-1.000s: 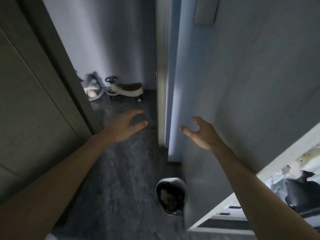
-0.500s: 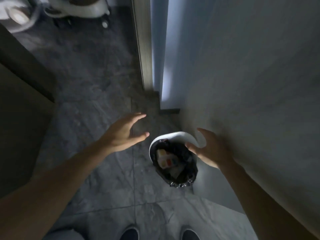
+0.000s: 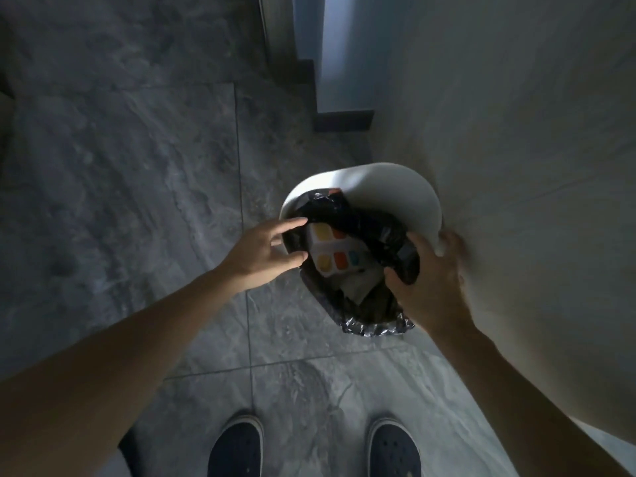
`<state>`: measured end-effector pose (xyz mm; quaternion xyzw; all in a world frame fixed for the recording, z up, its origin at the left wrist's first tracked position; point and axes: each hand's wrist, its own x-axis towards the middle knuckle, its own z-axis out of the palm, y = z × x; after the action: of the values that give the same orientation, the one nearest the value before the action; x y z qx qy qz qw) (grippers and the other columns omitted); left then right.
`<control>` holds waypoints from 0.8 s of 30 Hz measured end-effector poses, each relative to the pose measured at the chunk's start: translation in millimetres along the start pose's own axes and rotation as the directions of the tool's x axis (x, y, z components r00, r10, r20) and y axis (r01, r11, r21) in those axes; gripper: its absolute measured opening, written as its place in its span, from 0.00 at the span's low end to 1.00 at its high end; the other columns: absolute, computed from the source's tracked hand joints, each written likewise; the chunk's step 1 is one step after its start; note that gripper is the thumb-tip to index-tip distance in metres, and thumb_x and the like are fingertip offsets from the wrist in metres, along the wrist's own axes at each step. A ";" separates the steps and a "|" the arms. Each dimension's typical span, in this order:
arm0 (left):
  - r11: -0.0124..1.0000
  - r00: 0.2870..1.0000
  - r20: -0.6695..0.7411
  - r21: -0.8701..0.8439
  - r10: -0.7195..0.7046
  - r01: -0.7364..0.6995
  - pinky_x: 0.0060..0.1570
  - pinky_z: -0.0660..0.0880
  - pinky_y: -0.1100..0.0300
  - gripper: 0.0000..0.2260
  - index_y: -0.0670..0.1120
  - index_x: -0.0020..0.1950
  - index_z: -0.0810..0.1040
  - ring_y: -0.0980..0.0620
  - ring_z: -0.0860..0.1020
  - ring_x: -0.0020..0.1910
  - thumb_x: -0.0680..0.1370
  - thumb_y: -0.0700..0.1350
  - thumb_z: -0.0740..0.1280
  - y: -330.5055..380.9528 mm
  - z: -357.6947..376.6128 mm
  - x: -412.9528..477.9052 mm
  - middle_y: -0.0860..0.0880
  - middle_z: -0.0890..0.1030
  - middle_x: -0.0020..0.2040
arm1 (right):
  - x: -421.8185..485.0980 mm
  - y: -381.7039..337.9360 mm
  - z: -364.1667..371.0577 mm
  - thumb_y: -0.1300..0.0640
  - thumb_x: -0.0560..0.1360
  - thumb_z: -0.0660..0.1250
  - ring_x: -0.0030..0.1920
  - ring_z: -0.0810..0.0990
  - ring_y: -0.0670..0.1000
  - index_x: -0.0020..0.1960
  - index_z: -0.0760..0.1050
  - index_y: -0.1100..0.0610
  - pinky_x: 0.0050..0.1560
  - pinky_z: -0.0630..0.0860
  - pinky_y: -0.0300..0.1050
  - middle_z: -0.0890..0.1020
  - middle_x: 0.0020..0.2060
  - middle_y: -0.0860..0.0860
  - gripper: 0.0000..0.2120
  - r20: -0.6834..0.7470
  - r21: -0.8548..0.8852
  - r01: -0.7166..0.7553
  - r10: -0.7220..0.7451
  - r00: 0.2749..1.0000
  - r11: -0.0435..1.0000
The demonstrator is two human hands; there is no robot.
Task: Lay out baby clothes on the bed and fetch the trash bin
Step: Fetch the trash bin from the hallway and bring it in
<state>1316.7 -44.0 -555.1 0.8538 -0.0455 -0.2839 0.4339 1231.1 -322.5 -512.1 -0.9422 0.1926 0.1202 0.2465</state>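
Observation:
A white trash bin [image 3: 389, 191] with a black liner [image 3: 371, 327] stands on the grey tiled floor against the wall. Inside it lies a white package with coloured spots [image 3: 335, 254] and other rubbish. My right hand [image 3: 430, 280] grips the bin's right rim, thumb inside on the liner, fingers over the white edge. At the left rim is my left hand [image 3: 265, 256], its fingers spread and touching the liner. No baby clothes or bed are in view.
A pale wall [image 3: 516, 132] runs along the right, tight against the bin. A door frame and dark skirting [image 3: 342, 120] stand behind the bin. My two dark shoes [image 3: 237, 445] are on the grey floor tiles [image 3: 120, 166] at the bottom.
The view has tilted down and closer to the bin. Both hands have dropped from mid-air onto the bin's rim, the right one closing on it.

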 end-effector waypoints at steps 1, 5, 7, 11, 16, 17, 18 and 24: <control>0.999 0.999 0.017 -0.024 -0.040 0.040 0.67 0.79 0.56 0.31 0.63 0.76 0.73 0.62 0.81 0.64 0.75 0.48 0.78 0.5 1.6 1.0 0.62 0.80 0.67 | -2.7 1.9 1.6 0.52 0.75 0.77 0.62 0.80 0.68 0.73 0.73 0.52 0.64 0.78 0.57 0.60 0.77 0.61 0.29 -0.002 0.000 -0.012 0.012 1.000 1.000; 0.986 0.990 0.032 -0.086 -0.140 0.143 0.56 0.84 0.45 0.40 0.61 0.80 0.68 0.49 0.87 0.55 0.71 0.42 0.76 8.5 0.8 1.6 0.52 0.86 0.60 | -5.0 6.4 11.5 0.53 0.73 0.79 0.54 0.83 0.66 0.71 0.77 0.53 0.62 0.81 0.56 0.67 0.71 0.62 0.27 -0.046 0.105 -0.075 0.080 0.996 0.992; 0.981 0.986 0.053 -0.109 -0.158 0.163 0.56 0.83 0.39 0.43 0.61 0.82 0.64 0.42 0.86 0.56 0.70 0.41 0.75 10.5 -2.4 1.8 0.50 0.83 0.66 | -0.6 14.3 15.6 0.49 0.73 0.78 0.59 0.82 0.62 0.75 0.74 0.49 0.64 0.79 0.53 0.76 0.67 0.59 0.32 0.028 0.163 -0.128 0.125 0.992 0.978; 0.979 0.981 0.090 -0.094 -0.170 0.178 0.56 0.84 0.44 0.46 0.57 0.84 0.60 0.50 0.87 0.55 0.70 0.40 0.75 14.9 -8.0 1.0 0.50 0.79 0.71 | 0.8 19.5 12.4 0.50 0.75 0.78 0.53 0.82 0.48 0.81 0.65 0.45 0.48 0.75 0.26 0.82 0.58 0.46 0.39 0.175 0.285 -0.167 0.120 0.977 0.944; 0.985 0.984 0.054 -0.026 -0.169 0.171 0.53 0.84 0.45 0.44 0.55 0.84 0.61 0.45 0.87 0.52 0.72 0.39 0.75 30.6 -34.2 -9.1 0.51 0.83 0.64 | -0.9 -7.4 -9.6 0.53 0.75 0.78 0.42 0.80 0.40 0.71 0.74 0.51 0.35 0.68 0.18 0.81 0.44 0.40 0.27 0.144 0.278 -0.088 0.049 0.988 0.956; 0.987 0.986 0.038 0.001 -0.163 0.163 0.55 0.84 0.49 0.43 0.55 0.84 0.61 0.48 0.87 0.53 0.73 0.39 0.75 38.6 -45.6 -14.2 0.52 0.82 0.65 | -0.9 -16.7 -19.2 0.54 0.75 0.77 0.41 0.80 0.39 0.71 0.74 0.51 0.33 0.68 0.18 0.80 0.41 0.38 0.27 0.142 0.280 -0.075 0.035 0.989 0.957; 0.987 0.987 0.021 0.025 -0.160 0.159 0.57 0.83 0.52 0.42 0.54 0.84 0.62 0.49 0.87 0.55 0.73 0.40 0.75 48.3 -59.4 -19.8 0.53 0.81 0.66 | -0.4 -26.9 -30.1 0.56 0.75 0.77 0.39 0.79 0.38 0.72 0.73 0.50 0.32 0.68 0.19 0.79 0.39 0.37 0.27 0.140 0.282 -0.059 0.020 0.990 0.957; 0.989 0.990 -0.114 0.108 -0.087 0.099 0.56 0.69 0.76 0.39 0.53 0.82 0.69 0.56 0.78 0.69 0.72 0.46 0.78 146.2 -174.6 -64.4 0.52 0.77 0.75 | 3.7 -118.6 -141.4 0.57 0.73 0.75 0.35 0.82 0.45 0.69 0.75 0.49 0.31 0.76 0.30 0.81 0.35 0.43 0.25 0.114 0.238 0.097 -0.127 0.985 0.966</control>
<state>1379.1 11.2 -333.6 0.8924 0.0022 -0.2540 0.3730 1303.0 -300.5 -343.6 -0.9068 0.1353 0.1430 0.3729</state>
